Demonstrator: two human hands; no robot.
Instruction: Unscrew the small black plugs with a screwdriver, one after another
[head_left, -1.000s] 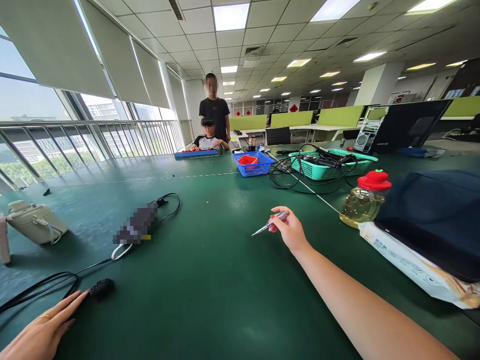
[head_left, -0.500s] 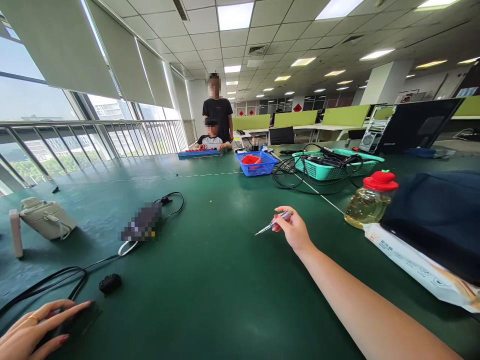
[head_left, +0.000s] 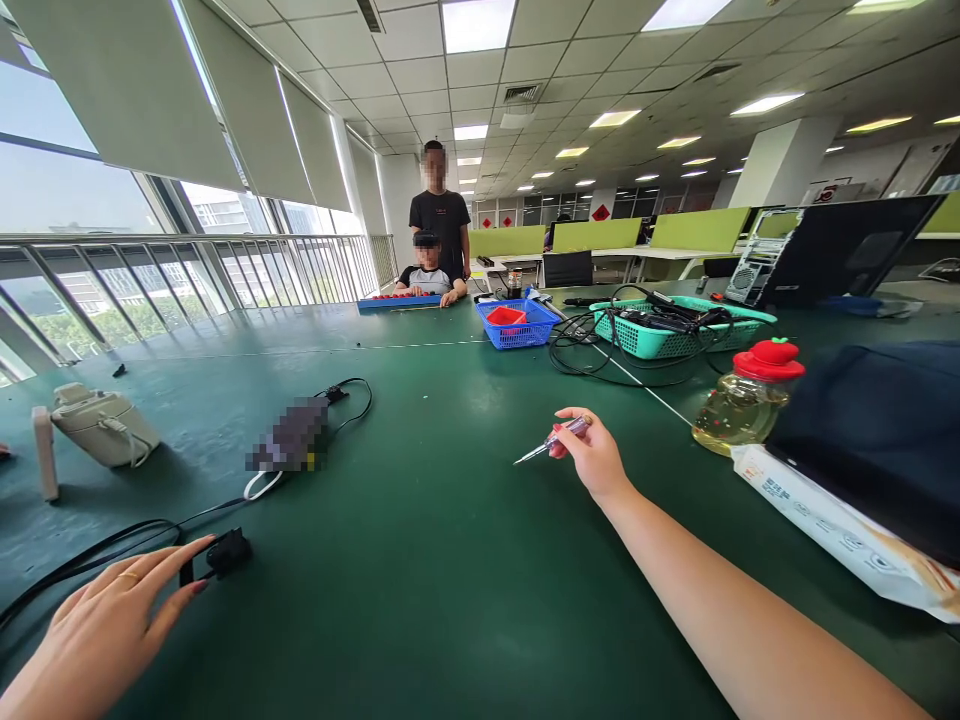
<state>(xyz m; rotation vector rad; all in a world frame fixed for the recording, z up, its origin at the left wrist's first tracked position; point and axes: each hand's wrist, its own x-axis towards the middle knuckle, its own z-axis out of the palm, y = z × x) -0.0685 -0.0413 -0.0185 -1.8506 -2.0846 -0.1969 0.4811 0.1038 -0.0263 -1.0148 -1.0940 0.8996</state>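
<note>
In my right hand (head_left: 596,450) is a slim screwdriver with a clear purplish handle (head_left: 553,441), its thin metal tip pointing left above the table. The thumb and fingers are closed round the handle. My left hand (head_left: 124,605) is at the lower left, index finger stretched out and thumb apart from it. Both fingertips reach a small black block-like object (head_left: 229,552) whose kind I cannot make out. A dark piece shows between thumb and index finger; whether it is gripped is unclear.
Behind the left hand lie black cables (head_left: 150,527), a blurred dark device (head_left: 292,435) and a beige case (head_left: 105,425). A jar with a red lid (head_left: 739,410) and a wipes pack (head_left: 832,520) stand right. Farther are a blue basket (head_left: 519,333), a green basket (head_left: 652,343) and two people.
My left hand has moved up and right, to the small black object. My right hand still holds the screwdriver in much the same place. The view has shifted slightly.
</note>
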